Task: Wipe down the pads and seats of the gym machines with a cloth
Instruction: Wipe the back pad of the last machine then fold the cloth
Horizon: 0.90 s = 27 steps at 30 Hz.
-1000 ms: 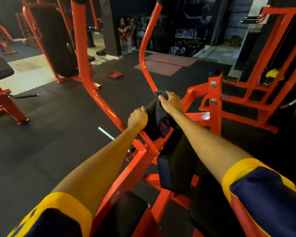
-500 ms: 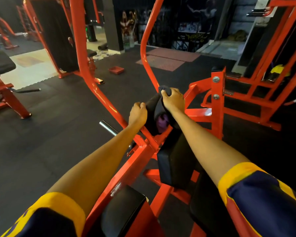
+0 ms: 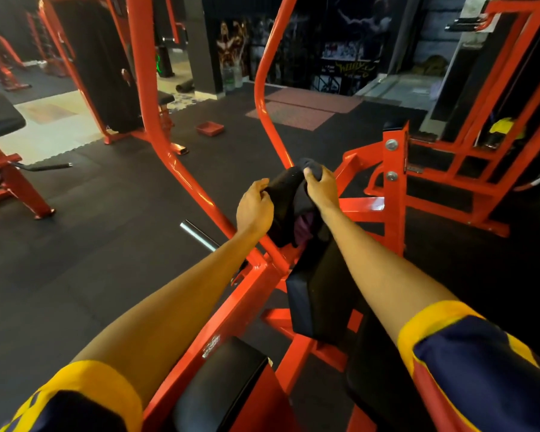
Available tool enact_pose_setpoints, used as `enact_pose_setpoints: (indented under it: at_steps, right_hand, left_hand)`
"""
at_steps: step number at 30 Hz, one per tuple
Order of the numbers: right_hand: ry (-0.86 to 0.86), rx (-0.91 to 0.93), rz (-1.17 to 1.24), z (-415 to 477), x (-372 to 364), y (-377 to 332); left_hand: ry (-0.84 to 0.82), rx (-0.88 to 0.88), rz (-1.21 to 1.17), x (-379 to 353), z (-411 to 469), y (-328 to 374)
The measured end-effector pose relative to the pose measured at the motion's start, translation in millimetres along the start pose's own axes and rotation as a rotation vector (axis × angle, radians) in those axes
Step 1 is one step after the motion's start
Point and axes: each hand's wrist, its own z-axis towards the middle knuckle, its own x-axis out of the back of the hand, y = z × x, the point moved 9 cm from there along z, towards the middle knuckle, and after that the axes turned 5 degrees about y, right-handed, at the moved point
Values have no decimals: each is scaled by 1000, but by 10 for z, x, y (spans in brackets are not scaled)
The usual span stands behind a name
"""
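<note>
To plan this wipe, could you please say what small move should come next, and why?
Probably draw the cloth down the pad: the right hand grips it bunched at the top, the left hand holds the pad's upper edge, and the lower face lies uncovered.

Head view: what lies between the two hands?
In the head view, the top end of the black pad, with the cloth draped over it. The left hand grips the pad's edge; the right hand holds the cloth.
</note>
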Motion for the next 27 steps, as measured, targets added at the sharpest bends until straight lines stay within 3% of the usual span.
enact_pose_setpoints:
  at_steps: [2,5,7,10,12,14,17,22,25,27]
  right_hand:
    - [23,42,-72,-86,-55,-98]
    - [74,253,-173,-631,-73,-353]
    - [14,393,-167,-1008,-127,-403]
    - [-89,448,-78,-1068,-121,-319]
    - [-68,365,-31,-746,-55,-203]
    - [-22,169,12,-324,2,-26]
    - [-5,6,38,-66,-38,74]
    - [73,249,-84,-866,-65,-387]
    - [-3,464,-81,-1309,-135,-564]
    - [-19,463,-44,-1225,-137,-517]
  left_hand:
    - [-37,159,-53,-1,110,-173]
    - [-65,377,-39,-28,143,-363]
    - [-42,340,59,-43,120,-323]
    - [43,102,133,-39,63,-84]
    - [72,-62,130,-75,-15,84]
    - [79,-147,79,-87,-97,165]
    - [77,-43,-113,-10,-84,29]
    - [25,326,-216,-28,110,-352]
    - [20,291,-182,-45,89,-307]
    - [32,216,-160,-42,42,-274]
